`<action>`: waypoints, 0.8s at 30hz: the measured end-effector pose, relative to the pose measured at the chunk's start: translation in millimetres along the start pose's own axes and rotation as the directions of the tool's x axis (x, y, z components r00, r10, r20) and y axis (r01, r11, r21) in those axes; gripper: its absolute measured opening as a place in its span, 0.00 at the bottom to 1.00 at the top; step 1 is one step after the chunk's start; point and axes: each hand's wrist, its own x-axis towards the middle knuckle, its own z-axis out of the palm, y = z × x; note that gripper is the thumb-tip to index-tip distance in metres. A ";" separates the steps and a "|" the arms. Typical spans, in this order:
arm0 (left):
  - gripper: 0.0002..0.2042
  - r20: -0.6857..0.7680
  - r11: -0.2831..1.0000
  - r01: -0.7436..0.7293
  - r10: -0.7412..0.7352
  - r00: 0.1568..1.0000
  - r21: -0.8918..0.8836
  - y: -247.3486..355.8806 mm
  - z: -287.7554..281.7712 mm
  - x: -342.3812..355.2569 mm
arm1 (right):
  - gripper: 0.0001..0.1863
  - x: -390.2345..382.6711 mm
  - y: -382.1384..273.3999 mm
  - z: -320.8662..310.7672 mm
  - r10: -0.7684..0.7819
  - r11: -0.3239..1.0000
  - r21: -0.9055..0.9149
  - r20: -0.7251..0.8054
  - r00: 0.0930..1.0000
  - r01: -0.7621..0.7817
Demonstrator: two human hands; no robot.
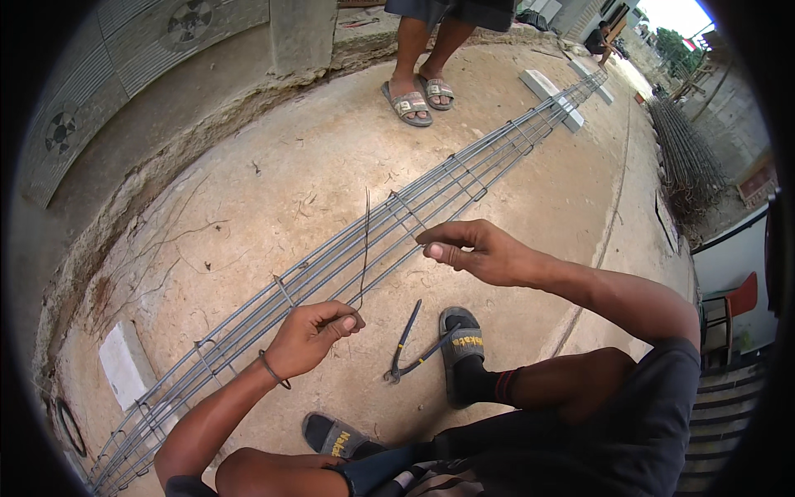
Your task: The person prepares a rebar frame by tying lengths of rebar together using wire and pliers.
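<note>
A long rebar cage [331, 248] of steel bars and square stirrups runs diagonally from the near left to the far right. My left hand [310, 335], a dark band at its wrist, is closed in a pinch on thin dark tie wire [366, 240] that stands up in front of the cage. Above the cage's near side, by a stirrup, my right hand [472, 251] has thumb and fingers brought together; whatever is between them is too small to make out. Pincers [397, 371] with dark handles spread lie on the ground between the cage and my feet.
Pale blocks [124, 364] lie under the cage's near end, others [553, 98] under its far part. Across the cage stands a person in sandals [410, 106]; another person [602, 43] sits far off. Bundled bars [686, 153] rest along the right. Loose wire [178, 228] litters the concrete.
</note>
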 end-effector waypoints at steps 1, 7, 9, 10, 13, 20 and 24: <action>0.13 0.048 0.992 -0.004 -0.002 0.999 0.125 12.0 7.7 10.8 | 0.28 -8.1 0.2 6.3 -0.050 0.999 0.004 0.015 0.999 0.050; 0.13 0.242 0.992 0.037 -0.065 0.968 0.117 36.3 81.9 84.5 | 0.19 -25.7 10.3 8.9 -0.081 0.927 0.359 -0.098 0.992 0.111; 0.11 0.248 0.990 -0.034 0.000 0.969 0.134 39.4 99.9 106.0 | 0.17 -31.6 19.1 2.3 -0.031 0.921 0.383 -0.099 0.995 0.067; 0.10 0.254 1.000 -0.019 0.020 0.967 -0.007 29.7 112.8 121.4 | 0.17 -35.9 29.0 -3.0 0.040 0.906 0.423 -0.094 0.995 0.003; 0.11 0.012 0.971 -0.230 0.231 0.973 -0.063 10.1 143.2 132.1 | 0.17 -41.4 51.5 -19.6 0.144 0.847 0.529 -0.143 0.979 -0.048; 0.23 0.097 0.734 -0.315 0.324 0.941 0.602 -99.1 200.4 114.7 | 0.18 -55.0 126.8 -44.9 0.235 0.864 0.500 -0.292 0.927 -0.061; 0.21 0.154 0.666 -0.095 -0.031 0.988 0.740 -147.5 215.8 99.3 | 0.18 -60.0 129.9 -38.7 0.188 0.911 0.403 -0.232 0.954 -0.081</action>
